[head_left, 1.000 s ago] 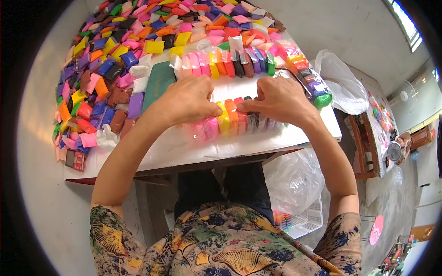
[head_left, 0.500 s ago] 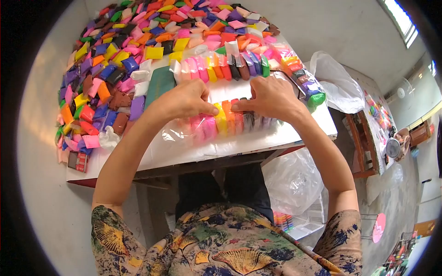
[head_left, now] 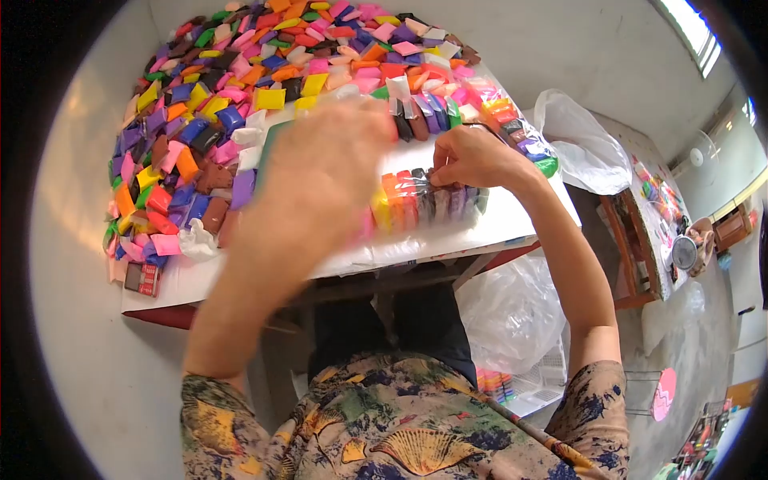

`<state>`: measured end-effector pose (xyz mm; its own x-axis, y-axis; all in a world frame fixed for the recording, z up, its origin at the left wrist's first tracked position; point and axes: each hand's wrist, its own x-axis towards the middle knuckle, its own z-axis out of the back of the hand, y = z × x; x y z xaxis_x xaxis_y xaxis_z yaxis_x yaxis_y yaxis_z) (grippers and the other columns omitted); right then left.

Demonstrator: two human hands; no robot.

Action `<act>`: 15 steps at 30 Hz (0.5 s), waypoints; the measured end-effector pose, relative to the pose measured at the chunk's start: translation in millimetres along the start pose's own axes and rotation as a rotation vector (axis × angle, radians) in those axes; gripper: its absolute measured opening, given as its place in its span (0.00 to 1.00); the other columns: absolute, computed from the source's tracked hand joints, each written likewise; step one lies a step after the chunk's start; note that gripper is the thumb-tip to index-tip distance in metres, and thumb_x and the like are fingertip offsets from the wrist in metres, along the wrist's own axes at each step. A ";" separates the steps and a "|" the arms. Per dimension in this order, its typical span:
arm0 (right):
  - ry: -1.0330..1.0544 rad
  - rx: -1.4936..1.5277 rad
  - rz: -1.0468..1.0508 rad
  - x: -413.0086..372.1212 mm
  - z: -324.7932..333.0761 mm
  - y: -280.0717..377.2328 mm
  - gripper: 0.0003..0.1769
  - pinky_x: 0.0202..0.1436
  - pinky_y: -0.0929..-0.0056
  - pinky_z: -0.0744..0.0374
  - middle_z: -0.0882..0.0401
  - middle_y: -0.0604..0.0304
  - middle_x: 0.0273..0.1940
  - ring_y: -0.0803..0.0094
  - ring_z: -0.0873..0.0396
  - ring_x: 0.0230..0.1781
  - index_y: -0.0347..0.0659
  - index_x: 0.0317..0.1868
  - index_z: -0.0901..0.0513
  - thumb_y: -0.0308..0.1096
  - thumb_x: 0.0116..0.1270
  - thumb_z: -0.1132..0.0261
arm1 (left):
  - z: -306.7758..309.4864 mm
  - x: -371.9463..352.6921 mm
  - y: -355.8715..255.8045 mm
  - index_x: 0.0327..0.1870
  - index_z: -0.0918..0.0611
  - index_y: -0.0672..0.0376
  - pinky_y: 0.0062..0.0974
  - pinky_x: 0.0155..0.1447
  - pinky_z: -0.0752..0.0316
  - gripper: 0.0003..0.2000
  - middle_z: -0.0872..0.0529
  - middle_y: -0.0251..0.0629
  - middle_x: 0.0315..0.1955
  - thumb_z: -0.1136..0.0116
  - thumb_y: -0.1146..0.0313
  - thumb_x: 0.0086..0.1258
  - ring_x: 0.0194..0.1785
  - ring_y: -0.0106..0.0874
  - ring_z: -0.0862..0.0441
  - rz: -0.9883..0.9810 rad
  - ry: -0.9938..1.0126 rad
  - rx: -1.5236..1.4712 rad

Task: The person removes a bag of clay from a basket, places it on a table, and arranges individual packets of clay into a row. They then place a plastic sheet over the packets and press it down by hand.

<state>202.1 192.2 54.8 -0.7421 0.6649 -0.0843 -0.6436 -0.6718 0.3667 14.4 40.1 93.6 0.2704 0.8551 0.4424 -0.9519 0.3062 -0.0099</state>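
Now your right hand (head_left: 476, 156) pinches packet row (head_left: 416, 202) mid-frame; left hand (head_left: 328, 160) blurred, grip unreadable; next move needs row steady.

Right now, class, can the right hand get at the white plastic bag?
Probably yes: the right hand rests on the packet row; the white plastic bag lies close beside, only low packets between.

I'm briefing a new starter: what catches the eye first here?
A heap of bright coloured packets covers the far left of the table. Nearer, the right hand touches a rainbow row of packets in clear wrap, with the blurred left hand raised beside it.
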 end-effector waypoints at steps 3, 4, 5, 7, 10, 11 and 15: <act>-0.003 0.038 0.010 -0.3 -1.0 -2.4 0.12 0.39 0.70 0.20 0.13 0.56 0.32 0.68 0.15 0.34 0.34 0.37 0.14 0.34 0.56 0.26 | -53.3 10.4 -27.5 0.53 0.22 0.69 0.44 0.56 0.26 0.14 0.17 0.55 0.42 0.49 0.73 0.71 0.50 0.50 0.19 0.033 -0.107 -0.201; 0.009 0.082 0.020 -2.1 2.0 -3.1 0.12 0.39 0.70 0.20 0.13 0.56 0.32 0.68 0.15 0.34 0.34 0.38 0.14 0.32 0.56 0.26 | -82.2 13.3 -21.8 0.56 0.23 0.69 0.44 0.55 0.25 0.15 0.16 0.56 0.42 0.49 0.73 0.71 0.49 0.50 0.19 0.006 -0.141 -0.259; 0.023 0.127 0.028 -5.0 4.1 -4.0 0.12 0.40 0.69 0.20 0.14 0.57 0.32 0.68 0.15 0.34 0.34 0.39 0.14 0.31 0.56 0.27 | -98.9 15.7 -18.5 0.56 0.22 0.68 0.43 0.55 0.25 0.15 0.16 0.56 0.42 0.49 0.72 0.71 0.49 0.50 0.19 0.057 -0.091 -0.347; 0.024 0.215 0.075 -10.1 6.0 -9.0 0.13 0.42 0.67 0.20 0.15 0.57 0.34 0.67 0.15 0.37 0.33 0.42 0.15 0.27 0.56 0.27 | -112.5 19.7 -14.2 0.56 0.21 0.67 0.42 0.54 0.24 0.15 0.15 0.56 0.43 0.48 0.71 0.71 0.49 0.51 0.18 0.164 0.017 -0.517; -0.074 0.051 0.115 -32.4 14.0 -4.1 0.13 0.44 0.66 0.19 0.15 0.56 0.37 0.67 0.15 0.40 0.32 0.42 0.15 0.29 0.57 0.27 | -116.0 13.8 -14.7 0.51 0.19 0.67 0.41 0.54 0.25 0.13 0.14 0.55 0.42 0.48 0.70 0.71 0.48 0.50 0.17 0.216 -0.032 -0.579; -0.171 -0.010 0.132 -39.6 13.8 -4.7 0.12 0.46 0.66 0.20 0.15 0.54 0.40 0.66 0.16 0.42 0.34 0.40 0.15 0.30 0.58 0.27 | -115.4 13.5 -15.9 0.50 0.18 0.67 0.40 0.55 0.25 0.13 0.14 0.54 0.43 0.47 0.70 0.71 0.48 0.50 0.17 0.224 -0.030 -0.590; -0.138 -0.065 -0.008 -57.9 27.5 -1.7 0.08 0.43 0.67 0.20 0.15 0.55 0.36 0.67 0.17 0.37 0.35 0.37 0.14 0.32 0.61 0.29 | -113.0 14.3 -16.0 0.48 0.17 0.68 0.38 0.57 0.25 0.13 0.14 0.53 0.44 0.48 0.70 0.71 0.50 0.48 0.17 0.225 -0.042 -0.620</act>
<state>251.3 163.8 84.5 -0.7070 0.7059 0.0426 -0.6636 -0.6830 0.3051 49.7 94.7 -1.2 0.0566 0.9133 0.4034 -0.7217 0.3166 -0.6155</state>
